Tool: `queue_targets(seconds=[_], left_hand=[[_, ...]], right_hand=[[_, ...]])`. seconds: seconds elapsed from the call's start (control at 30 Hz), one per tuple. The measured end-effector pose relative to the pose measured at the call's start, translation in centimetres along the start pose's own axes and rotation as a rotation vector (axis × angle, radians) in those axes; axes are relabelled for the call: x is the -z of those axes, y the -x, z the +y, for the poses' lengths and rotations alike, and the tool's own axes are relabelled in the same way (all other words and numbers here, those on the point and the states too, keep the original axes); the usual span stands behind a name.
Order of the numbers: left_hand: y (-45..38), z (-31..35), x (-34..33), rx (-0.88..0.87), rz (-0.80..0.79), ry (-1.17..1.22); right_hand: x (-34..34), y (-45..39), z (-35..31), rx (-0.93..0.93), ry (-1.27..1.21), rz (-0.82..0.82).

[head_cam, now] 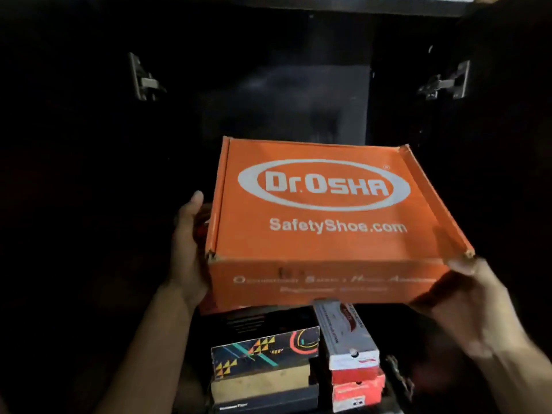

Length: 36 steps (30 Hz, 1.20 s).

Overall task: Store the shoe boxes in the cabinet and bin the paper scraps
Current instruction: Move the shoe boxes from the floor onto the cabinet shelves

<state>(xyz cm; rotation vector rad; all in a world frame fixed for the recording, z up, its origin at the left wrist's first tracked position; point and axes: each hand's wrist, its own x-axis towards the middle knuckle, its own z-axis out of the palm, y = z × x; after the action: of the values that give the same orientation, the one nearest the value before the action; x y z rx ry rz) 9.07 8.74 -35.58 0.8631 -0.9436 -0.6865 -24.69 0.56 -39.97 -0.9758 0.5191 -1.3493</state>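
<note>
Orange cardboard fills the middle of the frame: a shoe box with a white oval logo reading "Dr.OSHA" and the line "SafetyShoe.com" on its lid, held up in front of a dark open cabinet. The lid is closed, and the near front face carries faint white lettering too blurred to read.

The left hand lies flat against the box's left side at centre left of the frame, thumb pointing up along the edge and the palm pressed to the cardboard; the fingers go behind or under the box and are hidden. The right hand holds the box's near right corner at lower right of the frame, with the thumb laid over the top corner and the rest of the hand cupped beneath; it is blurred.

The cabinet's interior is nearly black. Two metal hinges show on its sides, a left hinge in the upper left and a right hinge in the upper right.

Below the orange box, at the bottom centre of the frame, more boxes are stacked: a black box with coloured triangles and lines on top of a tan one, and just beside it to the right a white and red box resting on a red box.
</note>
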Motion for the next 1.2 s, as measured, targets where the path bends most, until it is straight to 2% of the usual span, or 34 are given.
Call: queue_targets(seconds=[0.03,0.13,0.33,0.47,0.63,0.8,0.97,1.2], left_hand=[[-0.3,0.5,0.0,-0.048,0.017,-0.058],[-2.2,1.2,0.4,-0.135,0.156,-0.26],[-7.6,2.5,-0.1,-0.194,0.347,-0.269],[-10.5,1.3,0.5,-0.117,0.476,-0.46],[-12.9,-0.7,1.4,-0.012,0.537,-0.698],[-13.0,-3.0,2.7,-0.085,0.627,-0.75],[-11.2,-4.4,1.8,-0.137,0.613,-0.773],[-6.8,-6.8,0.0,-0.291,0.623,-0.78]], right_hand=[[-0.7,-1.1,0.0,-0.019,0.018,-0.017],[-4.5,-4.6,-1.3,-0.029,0.129,0.072],[-10.7,-12.5,-2.1,-0.107,0.257,0.009],[-13.0,-17.4,0.4,-0.102,0.389,-0.008],[-12.9,-20.2,3.6,-0.097,0.512,-0.064],[-13.1,-21.0,5.9,-0.073,0.587,-0.152],[-12.9,-21.0,7.3,-0.054,0.622,-0.108],[-11.0,-18.2,7.3,0.107,0.662,0.045]])
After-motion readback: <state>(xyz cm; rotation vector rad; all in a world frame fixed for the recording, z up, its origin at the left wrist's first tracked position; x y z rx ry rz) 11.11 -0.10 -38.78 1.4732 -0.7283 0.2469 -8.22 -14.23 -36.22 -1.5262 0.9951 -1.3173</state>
